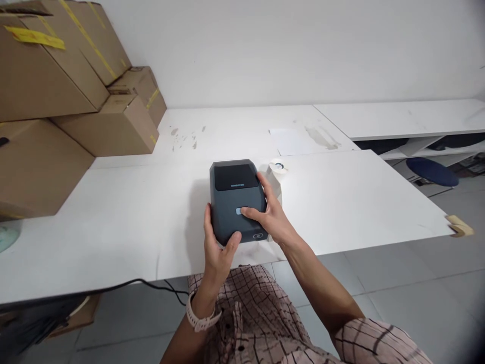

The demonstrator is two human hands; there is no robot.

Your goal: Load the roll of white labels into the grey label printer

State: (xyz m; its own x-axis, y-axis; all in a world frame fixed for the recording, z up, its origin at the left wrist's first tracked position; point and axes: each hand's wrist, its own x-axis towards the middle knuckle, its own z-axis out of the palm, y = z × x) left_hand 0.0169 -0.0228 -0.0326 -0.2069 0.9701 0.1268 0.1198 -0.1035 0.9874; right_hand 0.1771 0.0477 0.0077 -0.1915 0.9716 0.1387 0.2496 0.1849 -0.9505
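Observation:
A dark grey label printer [238,199] with a black glossy window and a small light blue button is held just in front of me, over the white table. My left hand [219,247] grips its left side and lower corner, thumb on the front edge. Around its right side wraps my right hand [273,215], with the thumb resting on the light blue button. The undersides of both hands' grips are hidden. Just behind the right hand lies a white roll of labels [278,167], and a pale strip or crumpled paper is partly covered beside the printer.
Cardboard boxes [76,76] with yellow tape are stacked at the left. A white paper sheet [290,141] lies toward the back of the table [359,202]. Yellowish padding [460,226] covers the right corner. A black cable [144,283] hangs below the front edge; a blue stool [432,171] stands right.

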